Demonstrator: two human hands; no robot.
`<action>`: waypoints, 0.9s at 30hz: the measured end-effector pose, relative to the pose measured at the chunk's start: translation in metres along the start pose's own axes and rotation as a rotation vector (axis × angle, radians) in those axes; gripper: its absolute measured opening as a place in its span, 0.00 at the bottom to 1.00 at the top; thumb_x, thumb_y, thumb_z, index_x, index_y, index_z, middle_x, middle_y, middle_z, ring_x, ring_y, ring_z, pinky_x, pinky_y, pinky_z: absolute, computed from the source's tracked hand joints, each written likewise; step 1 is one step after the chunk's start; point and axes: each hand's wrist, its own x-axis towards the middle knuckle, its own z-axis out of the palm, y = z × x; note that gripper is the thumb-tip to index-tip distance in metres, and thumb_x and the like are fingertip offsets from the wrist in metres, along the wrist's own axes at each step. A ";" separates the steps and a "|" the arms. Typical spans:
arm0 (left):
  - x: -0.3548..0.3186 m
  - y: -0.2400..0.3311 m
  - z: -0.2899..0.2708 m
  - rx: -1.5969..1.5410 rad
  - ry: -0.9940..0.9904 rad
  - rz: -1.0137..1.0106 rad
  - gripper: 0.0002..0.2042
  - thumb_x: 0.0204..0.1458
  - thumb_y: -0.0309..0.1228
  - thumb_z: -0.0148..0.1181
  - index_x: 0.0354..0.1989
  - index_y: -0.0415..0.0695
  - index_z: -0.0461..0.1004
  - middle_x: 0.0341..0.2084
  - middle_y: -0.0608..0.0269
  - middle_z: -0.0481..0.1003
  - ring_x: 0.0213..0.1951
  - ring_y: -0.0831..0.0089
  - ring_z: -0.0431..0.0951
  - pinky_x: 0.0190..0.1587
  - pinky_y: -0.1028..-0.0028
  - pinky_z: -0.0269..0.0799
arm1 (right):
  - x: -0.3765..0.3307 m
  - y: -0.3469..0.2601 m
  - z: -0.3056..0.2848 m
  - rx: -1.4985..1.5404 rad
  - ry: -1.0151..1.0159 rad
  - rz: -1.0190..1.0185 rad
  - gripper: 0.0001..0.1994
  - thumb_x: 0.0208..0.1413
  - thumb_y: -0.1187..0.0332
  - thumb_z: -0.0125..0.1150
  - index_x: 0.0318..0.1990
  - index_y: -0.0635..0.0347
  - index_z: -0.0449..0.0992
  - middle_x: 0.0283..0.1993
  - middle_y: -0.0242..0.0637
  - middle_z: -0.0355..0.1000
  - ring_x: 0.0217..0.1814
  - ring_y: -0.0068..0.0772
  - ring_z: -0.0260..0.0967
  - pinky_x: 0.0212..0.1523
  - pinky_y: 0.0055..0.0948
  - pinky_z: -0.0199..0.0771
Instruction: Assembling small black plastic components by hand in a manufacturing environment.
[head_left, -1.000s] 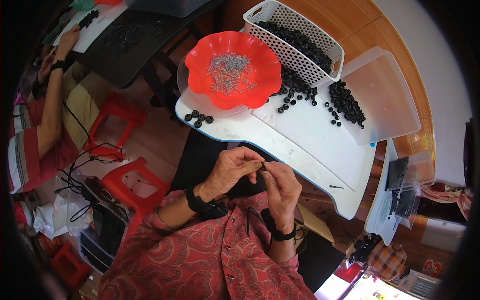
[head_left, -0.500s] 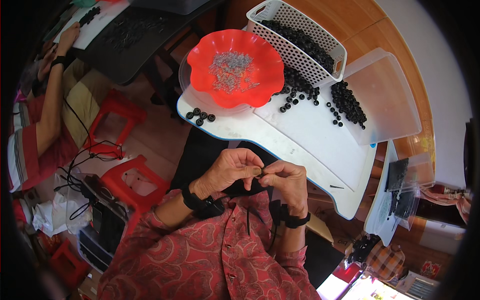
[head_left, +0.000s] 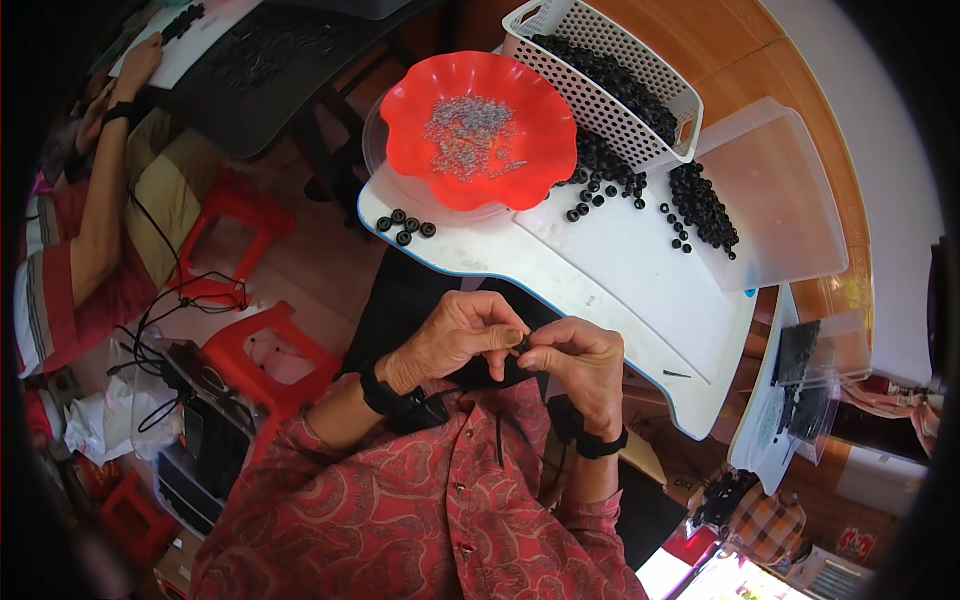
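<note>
Over my lap, just off the table's near edge, both hands meet fingertip to fingertip. My left hand [head_left: 455, 340] pinches a small black part [head_left: 522, 345] between thumb and index finger. From the other side, my right hand [head_left: 582, 365] closes its thumb and fingers on the same part. Most of the part is hidden by my fingers, so its exact shape cannot be made out. On the table beyond, a red wavy-rimmed bowl [head_left: 400, 125] holds many small clear pieces [head_left: 470, 130]. Several black round ring-like parts [head_left: 405, 228] lie left of the bowl's foot.
A white perforated basket [head_left: 600, 115] full of black parts stands at the table's far side, with more spilled beside it. A clear plastic tray [head_left: 780, 200] holds another pile. A thin dark sliver [head_left: 677, 374] lies near the right edge. Red stools [head_left: 270, 355] and a co-worker's arm [head_left: 105, 190] are left.
My hands remain pinched together on the small black part, with my right hand shifted slightly right. The table and its contents appear slightly shifted in view.
</note>
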 end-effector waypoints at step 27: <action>-0.004 0.008 0.006 -0.092 0.118 -0.054 0.10 0.59 0.28 0.59 0.44 0.35 0.71 0.30 0.58 0.78 0.26 0.76 0.79 0.27 0.76 0.80 | 0.003 0.002 0.014 -0.403 0.023 -0.401 0.16 0.47 0.75 0.72 0.45 0.67 0.78 0.43 0.42 0.75 0.34 0.28 0.75 0.34 0.24 0.77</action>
